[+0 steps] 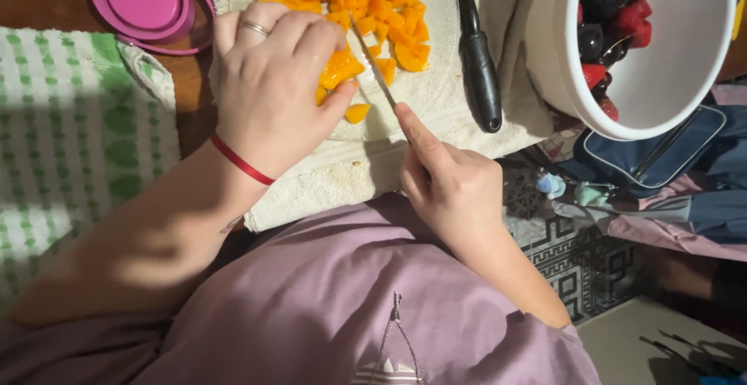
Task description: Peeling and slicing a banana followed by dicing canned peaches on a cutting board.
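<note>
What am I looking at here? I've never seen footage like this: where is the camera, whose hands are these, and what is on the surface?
There is one picture, taken by a camera worn on a person's head and looking down at their own two bare hands. The left hand presses down on a piece of orange fruit, one of many cut orange pieces lying on a pale cutting board set on a white towel. The right hand holds a small knife with its blade against the fruit. A second, black-handled knife lies on the board. Nearby are a white bowl of strawberries and dark fruit, and a pink lid.
</note>
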